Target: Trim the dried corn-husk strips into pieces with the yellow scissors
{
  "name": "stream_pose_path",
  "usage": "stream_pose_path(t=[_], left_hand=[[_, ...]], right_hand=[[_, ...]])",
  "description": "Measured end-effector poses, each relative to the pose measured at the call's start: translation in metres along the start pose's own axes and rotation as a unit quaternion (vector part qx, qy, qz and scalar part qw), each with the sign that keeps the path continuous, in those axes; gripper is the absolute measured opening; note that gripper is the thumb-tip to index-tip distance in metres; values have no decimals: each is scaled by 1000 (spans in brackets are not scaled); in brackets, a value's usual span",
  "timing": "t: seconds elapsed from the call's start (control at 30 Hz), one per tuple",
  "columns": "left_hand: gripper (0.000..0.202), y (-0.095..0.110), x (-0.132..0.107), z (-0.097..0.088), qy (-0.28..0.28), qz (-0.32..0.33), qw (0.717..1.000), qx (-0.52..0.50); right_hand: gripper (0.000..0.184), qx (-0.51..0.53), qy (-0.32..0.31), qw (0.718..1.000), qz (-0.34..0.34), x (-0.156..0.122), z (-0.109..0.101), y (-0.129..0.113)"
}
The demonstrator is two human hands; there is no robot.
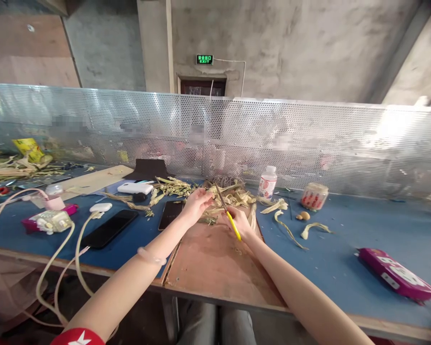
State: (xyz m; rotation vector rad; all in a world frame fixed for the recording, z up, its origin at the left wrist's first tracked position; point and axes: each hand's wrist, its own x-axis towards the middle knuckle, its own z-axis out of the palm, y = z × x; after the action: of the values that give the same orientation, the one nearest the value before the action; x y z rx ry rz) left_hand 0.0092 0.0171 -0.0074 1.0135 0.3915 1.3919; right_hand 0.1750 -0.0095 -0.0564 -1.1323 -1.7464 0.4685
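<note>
My right hand (240,221) is closed around yellow-handled scissors (233,226), their metal blades pointing up and away from me. Close to the blades, my left hand (198,205) pinches what looks like a pale dried husk strip (211,191); the fingers partly cover it. Behind both hands spreads a pile of dried pale husks (242,197). Smaller greenish-yellow husk pieces (175,187) lie just beyond my left hand. Beneath my hands is a brown wooden board (208,268) on the table.
A white bottle (267,184), a jar (314,196) and a purple pouch (397,273) stand or lie to the right. Left are phones (111,229), a white power bank (134,188) and looping cables (45,268). A perforated metal screen (309,143) closes the table's back.
</note>
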Motion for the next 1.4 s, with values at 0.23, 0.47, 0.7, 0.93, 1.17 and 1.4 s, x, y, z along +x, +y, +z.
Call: stream_pose_path(t=[0.23,0.47,0.7,0.93,1.17,1.4], left_hand=[[28,1,-1,0,2,-8,1000,4],[27,1,1,-2,7,-6,1000,-3],[24,1,1,-2,3,-1,1000,-11],[26,1,-1,0,6,-3,1000,-10],[29,-1,-3,0,-2,-13,1000,-3],[28,2,-3,1,3,-12,1000,-8]], right_hand=[[15,0,-2,1000,-2,0,1,1],[17,-10,-1,1000,-8,0,0,-3],[19,-25,2,1000,-18,-1,0,-5],[18,-37,3,999,-23,0,0,-1],[19,-47,7,999,-23,1,0,4],[21,-50,6,998,-25,0,-1,0]])
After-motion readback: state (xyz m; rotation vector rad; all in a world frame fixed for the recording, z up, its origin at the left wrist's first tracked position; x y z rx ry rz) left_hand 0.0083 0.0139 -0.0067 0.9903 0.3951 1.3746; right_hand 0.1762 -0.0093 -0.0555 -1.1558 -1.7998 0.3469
